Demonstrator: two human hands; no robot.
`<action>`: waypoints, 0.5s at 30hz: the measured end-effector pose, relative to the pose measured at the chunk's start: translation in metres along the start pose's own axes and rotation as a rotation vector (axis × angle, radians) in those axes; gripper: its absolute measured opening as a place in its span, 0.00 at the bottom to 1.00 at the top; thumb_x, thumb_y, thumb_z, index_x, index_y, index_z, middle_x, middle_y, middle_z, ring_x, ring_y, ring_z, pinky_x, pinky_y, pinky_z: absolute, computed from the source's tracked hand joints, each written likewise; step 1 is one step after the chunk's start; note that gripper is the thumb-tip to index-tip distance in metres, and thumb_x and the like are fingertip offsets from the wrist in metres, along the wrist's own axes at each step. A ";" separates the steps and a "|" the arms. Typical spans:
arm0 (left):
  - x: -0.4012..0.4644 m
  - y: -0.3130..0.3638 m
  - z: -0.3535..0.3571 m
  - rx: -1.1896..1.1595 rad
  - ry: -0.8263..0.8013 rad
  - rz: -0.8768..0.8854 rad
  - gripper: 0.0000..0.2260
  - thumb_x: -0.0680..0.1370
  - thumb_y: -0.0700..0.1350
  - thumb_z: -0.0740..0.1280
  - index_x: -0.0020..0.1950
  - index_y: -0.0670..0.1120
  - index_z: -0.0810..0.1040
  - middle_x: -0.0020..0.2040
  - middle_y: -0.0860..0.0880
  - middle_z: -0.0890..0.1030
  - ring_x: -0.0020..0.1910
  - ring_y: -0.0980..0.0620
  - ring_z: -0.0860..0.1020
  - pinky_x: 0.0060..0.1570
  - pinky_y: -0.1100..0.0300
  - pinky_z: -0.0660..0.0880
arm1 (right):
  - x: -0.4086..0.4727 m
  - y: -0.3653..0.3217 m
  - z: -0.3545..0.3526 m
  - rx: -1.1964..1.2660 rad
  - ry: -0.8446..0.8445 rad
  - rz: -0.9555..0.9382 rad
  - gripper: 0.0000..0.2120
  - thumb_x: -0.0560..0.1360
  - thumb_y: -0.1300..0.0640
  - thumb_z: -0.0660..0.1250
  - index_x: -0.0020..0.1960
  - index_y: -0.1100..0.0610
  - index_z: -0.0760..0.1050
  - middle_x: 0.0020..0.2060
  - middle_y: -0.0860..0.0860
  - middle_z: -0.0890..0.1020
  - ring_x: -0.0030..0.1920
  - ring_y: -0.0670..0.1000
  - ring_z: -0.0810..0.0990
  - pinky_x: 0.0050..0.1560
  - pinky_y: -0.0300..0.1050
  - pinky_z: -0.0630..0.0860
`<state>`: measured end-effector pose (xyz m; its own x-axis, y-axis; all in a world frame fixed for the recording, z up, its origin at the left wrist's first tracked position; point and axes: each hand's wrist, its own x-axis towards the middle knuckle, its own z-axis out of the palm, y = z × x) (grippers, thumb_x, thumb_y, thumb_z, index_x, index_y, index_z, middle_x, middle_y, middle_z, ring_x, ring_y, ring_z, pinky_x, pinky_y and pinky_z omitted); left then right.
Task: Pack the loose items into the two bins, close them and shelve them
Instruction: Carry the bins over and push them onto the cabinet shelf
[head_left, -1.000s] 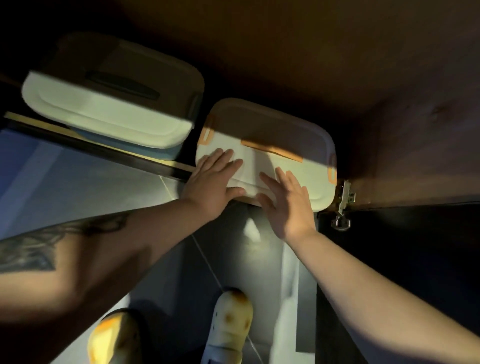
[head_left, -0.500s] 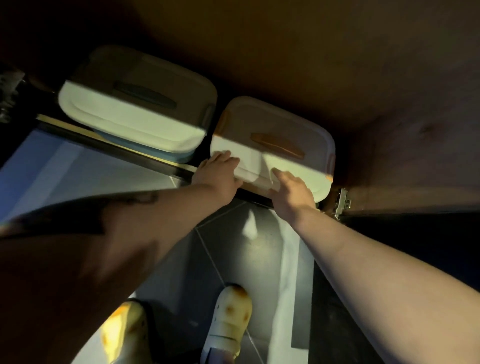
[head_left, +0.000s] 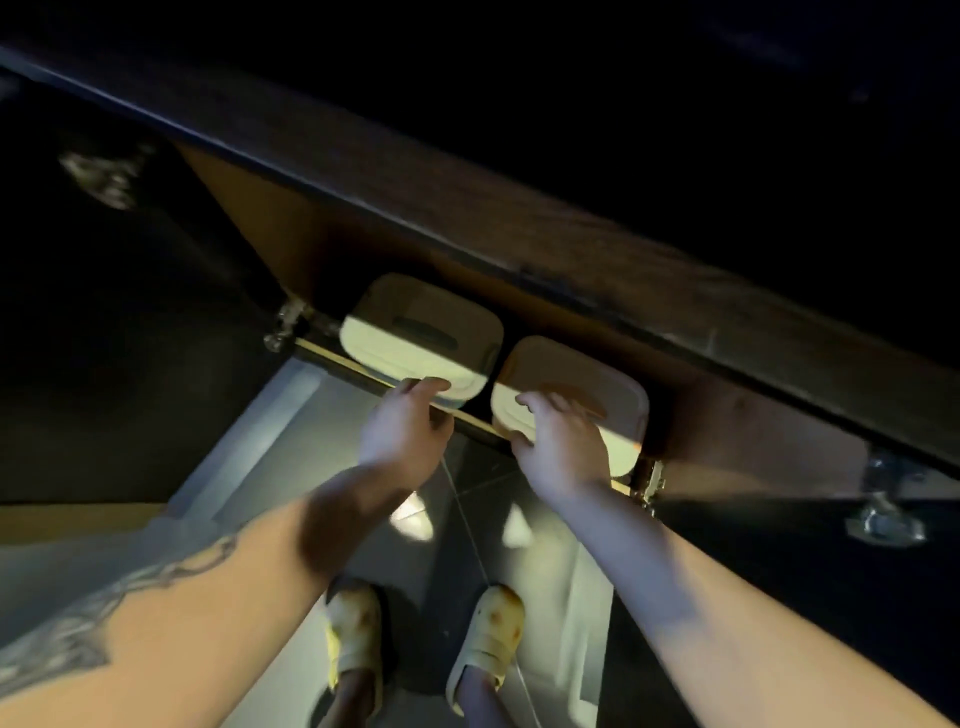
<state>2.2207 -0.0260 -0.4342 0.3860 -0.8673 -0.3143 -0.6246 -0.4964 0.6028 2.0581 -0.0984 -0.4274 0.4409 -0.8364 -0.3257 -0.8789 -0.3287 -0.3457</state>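
The left hand (head_left: 408, 431) presses the dark-handled bin (head_left: 421, 338), fingers loose; the right hand (head_left: 561, 441) rests flat on the orange-handled bin (head_left: 576, 384). Best to push both evenly back past the shelf edge (head_left: 363, 371).

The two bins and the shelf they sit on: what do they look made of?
Left bin and right bin: likely plastic, with smooth, pale moulded lids and rounded corners. Shelf: probably wood or wood-look board, brown and matt; too dim for certainty.
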 end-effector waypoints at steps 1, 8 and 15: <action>-0.012 0.001 -0.020 -0.003 0.042 -0.014 0.20 0.77 0.45 0.65 0.69 0.52 0.70 0.65 0.50 0.72 0.62 0.49 0.73 0.59 0.52 0.74 | -0.007 -0.017 -0.014 0.019 0.005 -0.028 0.20 0.77 0.53 0.66 0.67 0.49 0.69 0.64 0.50 0.75 0.64 0.54 0.71 0.58 0.48 0.71; -0.108 -0.048 -0.130 -0.128 0.322 -0.234 0.20 0.75 0.48 0.67 0.67 0.52 0.71 0.62 0.51 0.75 0.62 0.52 0.73 0.62 0.53 0.71 | -0.058 -0.144 -0.043 0.090 -0.057 -0.289 0.19 0.77 0.49 0.65 0.67 0.43 0.68 0.65 0.44 0.72 0.64 0.48 0.71 0.59 0.43 0.72; -0.203 -0.145 -0.241 -0.229 0.642 -0.432 0.17 0.75 0.44 0.68 0.64 0.54 0.74 0.61 0.54 0.76 0.52 0.61 0.73 0.51 0.63 0.69 | -0.082 -0.300 -0.031 0.046 -0.117 -0.499 0.18 0.77 0.48 0.63 0.66 0.40 0.68 0.64 0.41 0.71 0.65 0.47 0.69 0.62 0.41 0.68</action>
<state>2.3964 0.2308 -0.2813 0.9198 -0.3759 -0.1128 -0.2037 -0.7030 0.6814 2.2795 0.0554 -0.2697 0.8243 -0.5269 -0.2070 -0.5486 -0.6533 -0.5217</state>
